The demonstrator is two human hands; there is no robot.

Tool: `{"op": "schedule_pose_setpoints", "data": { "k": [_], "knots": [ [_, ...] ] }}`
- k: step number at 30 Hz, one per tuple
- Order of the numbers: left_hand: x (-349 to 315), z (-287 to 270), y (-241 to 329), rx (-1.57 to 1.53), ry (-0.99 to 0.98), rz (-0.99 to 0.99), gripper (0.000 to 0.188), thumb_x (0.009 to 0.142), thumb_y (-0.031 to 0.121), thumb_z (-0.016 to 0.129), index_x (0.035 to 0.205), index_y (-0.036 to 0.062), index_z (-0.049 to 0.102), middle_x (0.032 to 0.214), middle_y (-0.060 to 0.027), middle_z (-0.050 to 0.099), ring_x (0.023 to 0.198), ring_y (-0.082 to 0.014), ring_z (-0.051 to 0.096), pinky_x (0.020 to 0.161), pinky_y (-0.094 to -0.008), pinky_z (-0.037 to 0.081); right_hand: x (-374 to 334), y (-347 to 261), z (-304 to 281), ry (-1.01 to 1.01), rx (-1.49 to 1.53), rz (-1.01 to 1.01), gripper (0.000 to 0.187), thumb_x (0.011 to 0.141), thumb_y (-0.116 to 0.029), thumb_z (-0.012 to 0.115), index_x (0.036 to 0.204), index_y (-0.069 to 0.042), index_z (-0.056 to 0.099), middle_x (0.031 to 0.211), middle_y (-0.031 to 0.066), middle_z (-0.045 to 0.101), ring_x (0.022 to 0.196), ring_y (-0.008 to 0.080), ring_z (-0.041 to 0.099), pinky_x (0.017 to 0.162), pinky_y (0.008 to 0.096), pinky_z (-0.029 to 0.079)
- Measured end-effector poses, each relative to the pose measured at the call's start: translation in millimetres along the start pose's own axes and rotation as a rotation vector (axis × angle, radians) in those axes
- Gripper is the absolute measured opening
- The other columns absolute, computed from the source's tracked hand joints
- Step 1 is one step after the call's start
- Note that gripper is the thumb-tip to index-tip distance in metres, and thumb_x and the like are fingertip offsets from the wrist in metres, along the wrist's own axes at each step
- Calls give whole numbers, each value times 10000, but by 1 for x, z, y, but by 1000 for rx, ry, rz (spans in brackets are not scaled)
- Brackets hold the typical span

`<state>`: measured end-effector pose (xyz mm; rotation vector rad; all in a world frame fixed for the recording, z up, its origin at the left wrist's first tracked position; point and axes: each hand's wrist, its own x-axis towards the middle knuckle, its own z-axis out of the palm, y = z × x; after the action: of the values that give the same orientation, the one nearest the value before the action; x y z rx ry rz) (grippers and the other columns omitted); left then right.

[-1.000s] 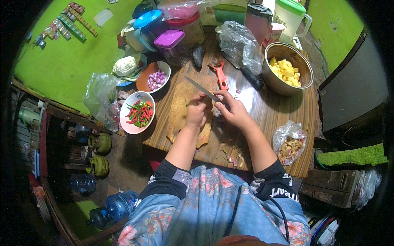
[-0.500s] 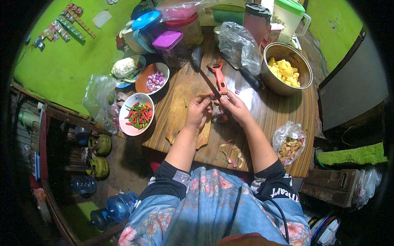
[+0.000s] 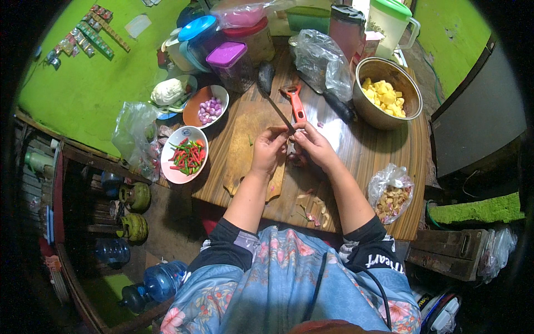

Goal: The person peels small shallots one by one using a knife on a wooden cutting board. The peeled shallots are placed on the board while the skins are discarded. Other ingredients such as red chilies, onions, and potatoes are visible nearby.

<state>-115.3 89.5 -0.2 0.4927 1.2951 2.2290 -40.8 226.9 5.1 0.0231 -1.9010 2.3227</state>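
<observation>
Holding the knife [image 3: 277,111] over the chopping board's [image 3: 247,119] right side, tip pointing away. Right hand [image 3: 312,143]: fingers closed on the knife's near end. Left hand [image 3: 268,149]: fingers bent in beside the blade's base. Judged risk: a loose grip or sudden push could nick the left fingertips, the two hands being so close. Hidden: the handle, and whatever the left fingers may pinch; cannot tell. Beyond, the red peeler [image 3: 298,106] is partly screened by the right hand. Farther, the tip overlaps a dark elongated object [image 3: 266,77]; contact and kind unclear.
</observation>
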Motion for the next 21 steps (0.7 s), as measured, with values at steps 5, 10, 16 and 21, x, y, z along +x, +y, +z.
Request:
{"op": "schedule_pose_setpoints", "data": {
  "k": [5,10,16,21],
  "knots": [
    [2,6,-5,147,72,122,118,832,87,588,949,68,590,815,14,572,618,-33,463,526,-171,383,4,14,-8,101,-91,-68,312,899,-315,496,1100,-79,468,764,-4,550,673,59,505,565,212,415],
    [-12,8,9,597,-22,278,157,814,114,603,961,61,585,841,-2,573,691,-70,513,605,-217,429,6,4,-30,206,144,18,285,900,-300,493,1085,-89,441,687,28,539,535,88,501,475,213,407],
    [-88,37,35,1326,-870,37,350,662,208,705,940,51,563,862,-136,543,842,-338,553,723,-398,460,3,-9,-42,368,233,17,274,892,-309,501,1051,-92,448,657,17,514,480,84,471,442,221,388],
    [-106,18,17,1328,-827,20,203,715,113,655,881,36,567,817,-140,541,811,-329,552,704,-393,451,3,-11,-38,399,222,43,276,889,-315,500,1029,-79,469,658,16,518,480,81,471,444,217,385]
  ]
}}
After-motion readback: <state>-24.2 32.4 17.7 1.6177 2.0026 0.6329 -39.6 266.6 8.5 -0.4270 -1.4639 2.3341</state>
